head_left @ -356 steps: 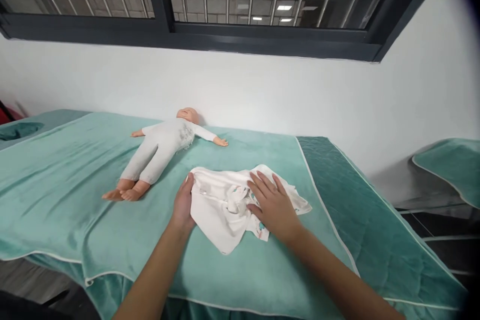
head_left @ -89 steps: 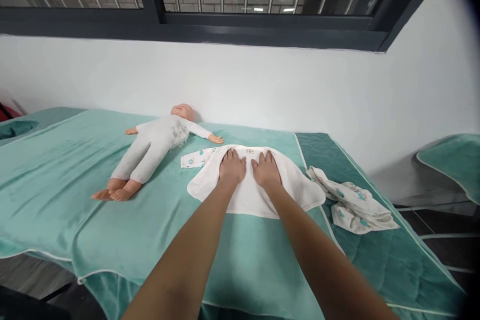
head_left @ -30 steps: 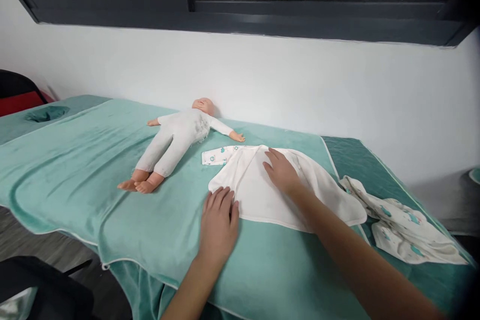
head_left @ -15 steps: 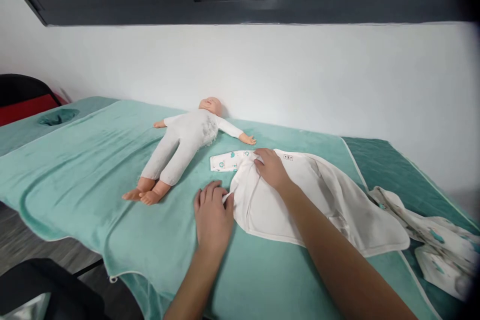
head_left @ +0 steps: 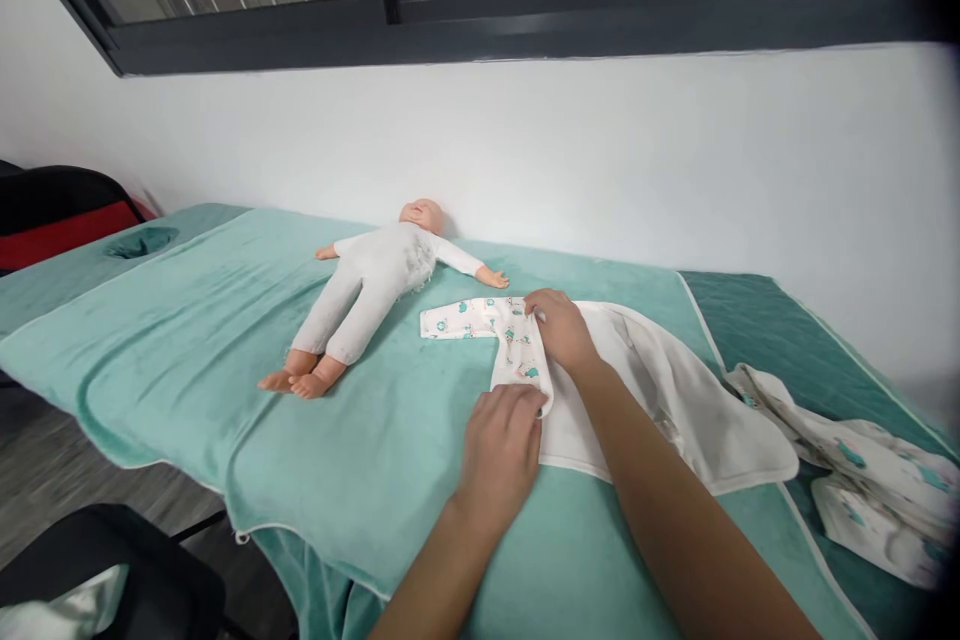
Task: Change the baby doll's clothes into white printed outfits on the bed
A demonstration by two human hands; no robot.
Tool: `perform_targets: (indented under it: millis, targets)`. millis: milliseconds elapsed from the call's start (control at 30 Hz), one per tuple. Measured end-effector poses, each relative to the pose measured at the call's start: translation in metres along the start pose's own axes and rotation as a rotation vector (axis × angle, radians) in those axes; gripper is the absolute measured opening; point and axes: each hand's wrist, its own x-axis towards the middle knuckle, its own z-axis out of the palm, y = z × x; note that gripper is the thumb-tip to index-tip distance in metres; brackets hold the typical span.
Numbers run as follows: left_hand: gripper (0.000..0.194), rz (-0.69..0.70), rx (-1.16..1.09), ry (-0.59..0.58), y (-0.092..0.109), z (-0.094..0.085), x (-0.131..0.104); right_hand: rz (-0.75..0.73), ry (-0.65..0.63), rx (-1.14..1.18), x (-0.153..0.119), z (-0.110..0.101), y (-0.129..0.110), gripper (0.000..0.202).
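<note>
Folding noted: garment edge is pinched by curled left hand and curled right hand.
Green sheet is exposed toward doll; printed flap, earlier underneath, is turned up.

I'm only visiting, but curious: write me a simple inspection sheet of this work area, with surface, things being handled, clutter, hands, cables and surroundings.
Surface: creased teal sheet.
Things handled: white garment lying spread out, patterned sleeve extended leftward.
Clutter: doll on its back; crumpled patterned cloth at the right.
Hands: left hand holds a garment corner; right hand touches the upper edge, grip unclear.
Cables: nothing seen.
Surroundings: white wall; barred window; black seat at lower left; red-and-black item at far left.
</note>
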Motion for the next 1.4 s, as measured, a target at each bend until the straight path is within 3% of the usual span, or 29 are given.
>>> perform_targets:
  millis: [200, 300, 400, 533, 667, 800, 900, 1100, 1400]
  targets:
    - [0.034, 0.154, 0.136, -0.194, 0.009, 0.003, 0.001, 0.205, 0.077, 0.003, -0.017, -0.014, 0.012, 0.023]
    - [0.034, 0.195, 0.100, -0.280, 0.013, 0.003, -0.001, 0.344, 0.144, -0.004, -0.021, -0.018, 0.018, 0.023]
    - [0.029, 0.130, -0.011, -0.226, 0.007, 0.000, 0.001, 0.413, 0.161, 0.015, -0.021, -0.020, 0.022, 0.023]
    - [0.029, -0.105, 0.123, -0.016, -0.035, -0.011, 0.016, 0.391, 0.123, 0.054, -0.020, -0.016, 0.017, 0.024]
    - [0.046, -0.340, 0.476, -0.088, -0.093, -0.021, 0.039, 0.340, 0.023, -0.031, -0.020, -0.011, 0.002, 0.044]
    - [0.048, -0.335, 0.572, -0.230, -0.130, -0.027, 0.056, 0.366, -0.043, -0.119, -0.019, -0.012, -0.005, 0.046]
    - [0.051, -0.292, 0.599, -0.237, -0.143, -0.034, 0.066, 0.445, -0.021, -0.098, -0.018, -0.018, -0.001, 0.043]
    - [0.055, -0.238, 0.594, -0.182, -0.148, -0.043, 0.077, 0.548, -0.022, -0.067, -0.016, -0.027, 0.007, 0.041]
    - [0.049, -0.397, 0.617, -0.216, -0.137, -0.041, 0.065, 0.655, -0.083, -0.098, -0.018, -0.038, 0.009, 0.036]
